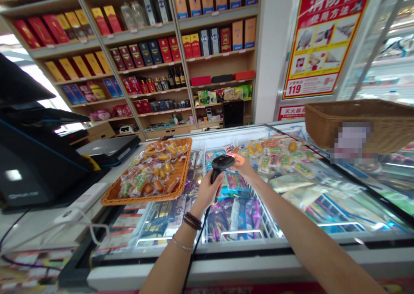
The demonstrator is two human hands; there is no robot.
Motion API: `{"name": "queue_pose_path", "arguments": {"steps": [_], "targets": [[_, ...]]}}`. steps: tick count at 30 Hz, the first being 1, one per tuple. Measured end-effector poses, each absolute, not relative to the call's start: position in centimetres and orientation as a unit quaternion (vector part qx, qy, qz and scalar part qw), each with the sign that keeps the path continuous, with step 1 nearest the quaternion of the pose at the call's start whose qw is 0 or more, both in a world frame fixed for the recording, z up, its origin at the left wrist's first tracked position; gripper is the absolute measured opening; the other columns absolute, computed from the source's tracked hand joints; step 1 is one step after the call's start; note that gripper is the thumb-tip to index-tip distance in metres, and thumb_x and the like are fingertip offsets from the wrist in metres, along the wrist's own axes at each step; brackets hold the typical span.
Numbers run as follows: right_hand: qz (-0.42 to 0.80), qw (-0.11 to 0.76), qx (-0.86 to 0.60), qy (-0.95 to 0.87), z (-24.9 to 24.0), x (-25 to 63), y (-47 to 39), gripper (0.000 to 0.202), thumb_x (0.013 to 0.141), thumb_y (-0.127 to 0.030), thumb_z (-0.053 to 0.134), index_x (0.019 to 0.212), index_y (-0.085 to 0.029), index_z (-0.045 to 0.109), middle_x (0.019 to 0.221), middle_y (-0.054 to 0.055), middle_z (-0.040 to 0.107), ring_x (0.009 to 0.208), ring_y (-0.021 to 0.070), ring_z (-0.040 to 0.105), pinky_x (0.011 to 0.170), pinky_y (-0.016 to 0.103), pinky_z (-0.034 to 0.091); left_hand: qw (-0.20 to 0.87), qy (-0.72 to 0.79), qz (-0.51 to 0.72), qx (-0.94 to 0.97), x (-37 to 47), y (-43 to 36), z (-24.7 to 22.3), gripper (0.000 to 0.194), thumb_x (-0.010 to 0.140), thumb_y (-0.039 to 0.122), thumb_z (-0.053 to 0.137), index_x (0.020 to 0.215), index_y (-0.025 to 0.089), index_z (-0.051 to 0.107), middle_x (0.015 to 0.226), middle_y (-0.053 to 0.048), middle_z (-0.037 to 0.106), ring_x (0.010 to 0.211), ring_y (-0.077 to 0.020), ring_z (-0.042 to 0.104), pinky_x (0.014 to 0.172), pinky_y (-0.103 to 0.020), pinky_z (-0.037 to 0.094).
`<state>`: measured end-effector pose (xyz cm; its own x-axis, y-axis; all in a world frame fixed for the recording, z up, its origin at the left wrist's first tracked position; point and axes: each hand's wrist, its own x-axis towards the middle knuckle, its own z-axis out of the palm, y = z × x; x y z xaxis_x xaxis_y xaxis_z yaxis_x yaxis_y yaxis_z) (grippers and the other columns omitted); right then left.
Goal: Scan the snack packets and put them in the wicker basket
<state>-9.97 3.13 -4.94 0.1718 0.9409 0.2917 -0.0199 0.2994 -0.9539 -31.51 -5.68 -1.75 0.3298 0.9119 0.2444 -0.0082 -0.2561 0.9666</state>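
Note:
Above the glass-topped freezer, my left hand (208,189) is wrapped round the handle of a black handheld scanner (223,161), whose cable hangs down past my wrist. My right hand (242,165) is just right of the scanner's head, its fingers pinched on a small brownish item (235,150) that is mostly hidden. To the left, an orange wicker basket (180,178) holds several wrapped snacks. More wrapped snacks (273,150) lie on the freezer glass beyond my right hand.
The freezer (213,259) spans the front. A black scale (108,149) and a dark register (35,169) stand at left. A brown basket (323,128) sits at back right. Shelves (181,56) of boxes and bottles line the back.

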Motion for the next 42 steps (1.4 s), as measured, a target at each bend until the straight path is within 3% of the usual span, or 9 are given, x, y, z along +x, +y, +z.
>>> {"name": "queue_pose_path", "arguments": {"steps": [8,15,19,23,28,33,36,39,42], "targets": [[0.397,0.616,-0.440,-0.519,-5.4,-9.5,3.4,0.070,0.054,-0.069,0.105,0.105,-0.024,0.088,0.112,0.014,0.093,0.098,0.0361,0.087,0.080,0.046,0.073,0.471,0.366,0.476,0.646,-31.2,-6.3,-0.9,0.071,0.090,0.093,0.080,0.090,0.024,0.063,0.060,0.005,0.059,0.042,-0.0114,0.048,0.046,-0.028,0.037],[0.408,0.596,-0.423,-0.547,-5.5,-8.7,3.1,0.064,0.058,-0.060,0.107,0.105,-0.023,0.086,0.125,0.018,0.091,0.116,0.0423,0.087,0.092,0.053,0.075,0.481,0.355,0.460,0.656,-31.6,-6.0,-1.1,0.068,0.094,0.090,0.080,0.091,0.024,0.063,0.059,0.005,0.060,0.043,-0.0119,0.050,0.047,-0.027,0.039],[0.409,0.609,-0.409,-0.542,-5.9,-8.9,3.1,0.062,0.065,-0.063,0.105,0.109,-0.025,0.084,0.129,0.017,0.090,0.119,0.0409,0.087,0.097,0.054,0.074,0.491,0.359,0.465,0.643,-31.6,-5.9,-1.2,0.068,0.091,0.090,0.083,0.090,0.025,0.063,0.059,0.005,0.059,0.043,-0.0122,0.050,0.046,-0.027,0.039],[0.421,0.612,-0.409,-0.529,-5.7,-9.0,2.8,0.068,0.056,-0.064,0.110,0.106,-0.027,0.082,0.116,0.013,0.090,0.105,0.0374,0.087,0.090,0.053,0.074,0.497,0.364,0.474,0.629,-31.2,-6.0,-0.9,0.070,0.087,0.091,0.085,0.086,0.025,0.062,0.060,0.005,0.058,0.042,-0.0113,0.049,0.044,-0.026,0.037],[0.407,0.603,-0.422,-0.541,-5.0,-6.9,2.8,0.076,0.055,-0.057,0.110,0.120,-0.028,0.082,0.090,0.001,0.081,0.082,0.0285,0.081,0.082,0.049,0.072,0.515,0.364,0.482,0.609,-30.7,-5.5,-0.8,0.075,0.080,0.095,0.088,0.085,0.024,0.064,0.061,0.005,0.059,0.042,-0.0107,0.048,0.043,-0.026,0.036],[0.237,0.610,-0.522,-0.547,-2.1,0.9,3.5,0.065,0.074,-0.057,0.097,0.129,-0.026,0.081,0.108,0.008,0.085,0.089,0.0299,0.082,0.090,0.051,0.072,0.522,0.371,0.503,0.580,-29.2,-4.1,0.0,0.082,0.074,0.102,0.087,0.076,0.025,0.061,0.055,0.004,0.056,0.041,-0.0103,0.046,0.044,-0.026,0.037],[0.090,0.553,-0.622,-0.547,0.3,6.0,3.4,0.059,0.090,-0.045,0.083,0.144,-0.023,0.079,0.116,0.013,0.087,0.094,0.0314,0.083,0.100,0.054,0.069,0.537,0.347,0.512,0.574,-27.6,-3.7,1.3,0.081,0.074,0.101,0.088,0.076,0.024,0.062,0.057,0.004,0.056,0.044,-0.0103,0.049,0.046,-0.025,0.039],[-0.035,0.459,-0.696,-0.551,2.0,9.2,3.0,0.063,0.094,-0.034,0.078,0.155,-0.019,0.074,0.126,0.019,0.088,0.117,0.0387,0.082,0.114,0.058,0.062,0.547,0.317,0.522,0.572,-26.4,-3.6,2.7,0.079,0.075,0.097,0.090,0.077,0.023,0.062,0.059,0.003,0.058,0.046,-0.0100,0.050,0.047,-0.025,0.041],[-0.152,0.419,-0.710,-0.546,2.7,10.2,3.3,0.063,0.098,-0.042,0.080,0.154,-0.013,0.071,0.141,0.029,0.083,0.138,0.0474,0.073,0.125,0.064,0.054,0.545,0.311,0.541,0.559,-26.7,-3.6,3.6,0.079,0.073,0.096,0.092,0.078,0.023,0.061,0.061,0.003,0.059,0.046,-0.0091,0.049,0.046,-0.025,0.040]]}}
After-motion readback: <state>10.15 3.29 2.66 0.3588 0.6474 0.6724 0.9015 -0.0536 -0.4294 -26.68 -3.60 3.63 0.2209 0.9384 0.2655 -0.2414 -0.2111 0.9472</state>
